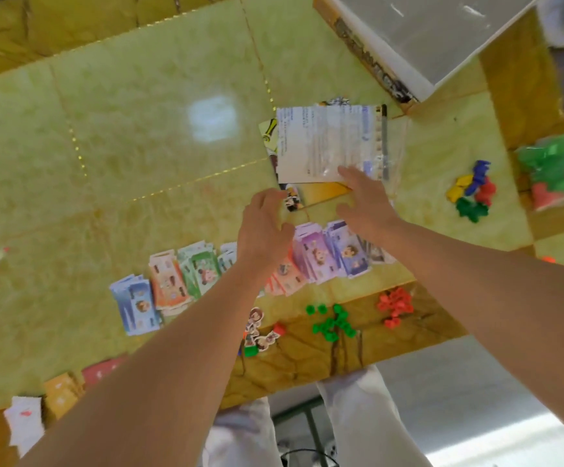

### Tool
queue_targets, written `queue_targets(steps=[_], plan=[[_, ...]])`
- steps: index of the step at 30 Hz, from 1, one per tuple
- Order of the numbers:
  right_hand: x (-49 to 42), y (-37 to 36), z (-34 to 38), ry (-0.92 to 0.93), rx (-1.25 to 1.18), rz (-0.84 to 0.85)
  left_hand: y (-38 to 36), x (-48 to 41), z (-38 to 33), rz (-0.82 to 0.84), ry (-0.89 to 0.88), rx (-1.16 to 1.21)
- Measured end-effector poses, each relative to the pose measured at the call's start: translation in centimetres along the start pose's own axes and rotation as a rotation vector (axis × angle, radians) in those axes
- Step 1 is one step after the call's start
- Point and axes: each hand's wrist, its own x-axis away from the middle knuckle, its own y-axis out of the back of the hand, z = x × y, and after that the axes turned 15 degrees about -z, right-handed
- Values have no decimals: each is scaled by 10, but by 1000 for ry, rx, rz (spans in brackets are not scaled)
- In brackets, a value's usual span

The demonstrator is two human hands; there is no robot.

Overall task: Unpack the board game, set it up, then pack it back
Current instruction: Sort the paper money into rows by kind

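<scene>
A: Marble-patterned, yellow-green tabletop [139, 129]. Where is the game on it?

B: The folded game board [324, 192] lies mid-table with a rules sheet [314, 143] on top. A row of play money [169, 281] runs just nearer the person.

A: And the hands?

B: The left hand [263, 230] is over the board's near corner, fingers loose and apart, holding nothing. The right hand [368, 200] is spread flat with its tips at the sheet's near edge. I cannot tell whether they touch it.

A: Pieces?

B: Green houses [333, 323] and red pieces [395, 305] lie by the front edge, and coloured pawns [472, 193] to the right.

Rule sheet [317, 143] flat atop folded board [324, 192]; banknote stacks [169, 284] in row nearby
</scene>
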Motion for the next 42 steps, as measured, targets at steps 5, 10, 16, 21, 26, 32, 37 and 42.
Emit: queue_targets(steps=[5, 10, 16, 21, 26, 32, 37, 42], plan=[[-15, 13, -22, 156, 157, 52, -30, -16, -27, 93, -64, -191], [-21, 34, -39, 44, -43, -37, -46, -10, -47, 175, -118, -241], [-28, 64, -45, -127, -236, -242, -47, -13, -64, 179, -92, -201], [-45, 85, -32, -356, -538, -331, -38, -23, -73, 121, -108, -310], [-68, 94, -32, -382, -222, -349, -40, -42, -88, -49, 46, -257], [-63, 68, -43, -198, -53, -270, -49, -62, -85, -113, 272, -179], [-74, 53, -40, -253, 170, -271, -53, -72, -83, -156, 307, -81], [-83, 44, -34, -243, 312, -307, -53, -89, -80, -190, 494, 123]])
